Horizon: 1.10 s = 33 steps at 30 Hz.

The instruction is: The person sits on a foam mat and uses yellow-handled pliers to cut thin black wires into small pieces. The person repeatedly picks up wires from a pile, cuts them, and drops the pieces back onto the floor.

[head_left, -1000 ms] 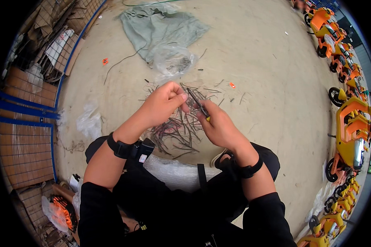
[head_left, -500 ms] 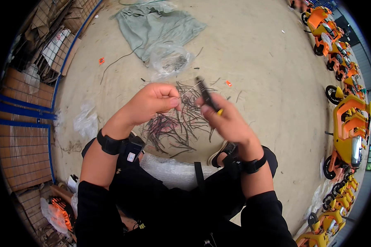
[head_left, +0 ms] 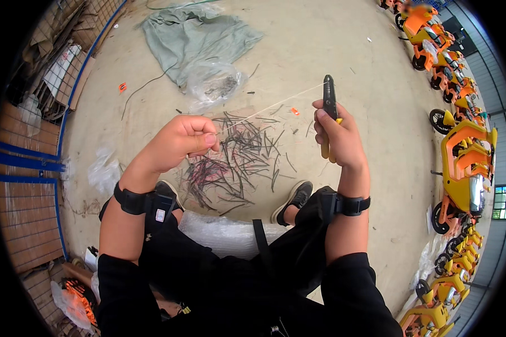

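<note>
My left hand is closed in a pinch on one end of a thin pale wire. Stretched almost straight, the wire slants up to the jaws of the wire strippers, which are dark with yellow handles. My right hand is wrapped around those handles, the jaws pointing away from me. Below and between my hands, a loose heap of dark cut sheathing pieces lies on the floor, with reddish strands mixed in at its near left part.
Beyond the heap lie a clear plastic bag with dark bits inside and a grey-green woven sack. Blue-framed mesh cages stand left. Yellow and orange scooters line the right. Bubble wrap is under my legs.
My right hand has moved right and away from my left hand with the strippers, which now stand more upright. A much longer stretch of wire now shows between the hands.
</note>
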Motion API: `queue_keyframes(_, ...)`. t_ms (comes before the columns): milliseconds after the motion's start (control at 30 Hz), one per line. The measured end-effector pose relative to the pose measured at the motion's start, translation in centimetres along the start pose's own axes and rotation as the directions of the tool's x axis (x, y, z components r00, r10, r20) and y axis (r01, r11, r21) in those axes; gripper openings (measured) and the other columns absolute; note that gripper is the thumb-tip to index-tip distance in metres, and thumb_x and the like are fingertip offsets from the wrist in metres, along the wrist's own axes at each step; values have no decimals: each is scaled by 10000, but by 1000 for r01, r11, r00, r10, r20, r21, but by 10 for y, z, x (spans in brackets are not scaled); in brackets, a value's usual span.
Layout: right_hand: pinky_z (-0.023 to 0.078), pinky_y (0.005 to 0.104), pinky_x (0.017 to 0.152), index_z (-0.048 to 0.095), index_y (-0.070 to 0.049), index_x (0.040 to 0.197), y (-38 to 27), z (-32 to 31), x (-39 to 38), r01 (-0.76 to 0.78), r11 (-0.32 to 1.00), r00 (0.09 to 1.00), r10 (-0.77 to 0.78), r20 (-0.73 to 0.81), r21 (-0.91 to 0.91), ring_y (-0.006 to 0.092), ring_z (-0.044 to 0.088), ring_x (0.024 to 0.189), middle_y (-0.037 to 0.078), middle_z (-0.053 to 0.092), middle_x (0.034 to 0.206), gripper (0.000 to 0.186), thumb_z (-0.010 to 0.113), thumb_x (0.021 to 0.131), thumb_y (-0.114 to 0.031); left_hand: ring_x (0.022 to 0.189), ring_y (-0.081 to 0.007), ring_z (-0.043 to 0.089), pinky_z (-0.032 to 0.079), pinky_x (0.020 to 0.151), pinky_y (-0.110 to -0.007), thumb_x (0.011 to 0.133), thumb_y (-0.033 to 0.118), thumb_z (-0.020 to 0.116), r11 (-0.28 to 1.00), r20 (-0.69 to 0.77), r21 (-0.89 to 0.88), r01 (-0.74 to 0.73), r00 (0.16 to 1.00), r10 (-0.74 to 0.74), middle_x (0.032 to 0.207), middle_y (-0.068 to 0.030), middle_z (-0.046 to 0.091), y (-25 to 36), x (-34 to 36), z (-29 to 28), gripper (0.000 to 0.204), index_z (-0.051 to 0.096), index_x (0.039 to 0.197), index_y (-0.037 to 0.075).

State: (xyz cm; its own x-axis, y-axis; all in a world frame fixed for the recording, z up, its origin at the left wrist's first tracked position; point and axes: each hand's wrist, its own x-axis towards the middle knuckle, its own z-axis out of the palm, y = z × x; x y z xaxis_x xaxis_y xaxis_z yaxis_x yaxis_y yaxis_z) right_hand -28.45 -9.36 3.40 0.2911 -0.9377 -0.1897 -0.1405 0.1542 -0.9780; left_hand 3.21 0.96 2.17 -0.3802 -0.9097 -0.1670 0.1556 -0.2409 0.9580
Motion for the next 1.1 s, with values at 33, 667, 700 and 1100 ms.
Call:
queue_keyframes(33, 396, 232, 536, 567, -25, 1123, -1, 0, -1, -3, 1000, 1000, 3, -4, -2, 70, 447, 590, -18, 491, 712, 216, 543, 948, -148, 558, -38, 385, 321, 528, -205, 936, 166, 603, 1000, -3, 1, -1, 1000, 1, 802, -34, 628, 1, 0, 0, 160, 594, 880, 17)
queue_keyframes(667, 389, 238, 549, 576, -13, 1131, -2, -16, -5, -38, 993, 994, 25, -110, -111, 72, 435, 597, -26, 481, 706, 253, 556, 940, -178, 547, -43, 372, 314, 515, -216, 944, 179, 591, 995, -35, -84, 60, 997, -63, 768, -7, 592, -15, 6, -23, 165, 587, 858, 37)
queue_keyframes(700, 390, 239, 550, 577, -13, 1129, -3, -17, -6, -47, 992, 993, 33, -115, -115, 72, 436, 601, -25, 482, 707, 253, 557, 940, -180, 545, -43, 374, 315, 516, -217, 943, 177, 592, 993, -35, -95, 64, 997, -68, 767, -7, 591, -15, 5, -24, 164, 587, 859, 37)
queue_keyframes(1100, 333, 224, 475, 580, -44, 1121, 0, -23, -6, -88, 978, 990, 64, -126, -192, 53, 396, 567, -41, 453, 705, 244, 573, 944, -213, 536, -51, 382, 324, 509, -222, 930, 149, 604, 986, -7, -143, 86, 996, -88, 796, -49, 618, -13, -3, -33, 141, 577, 855, 34)
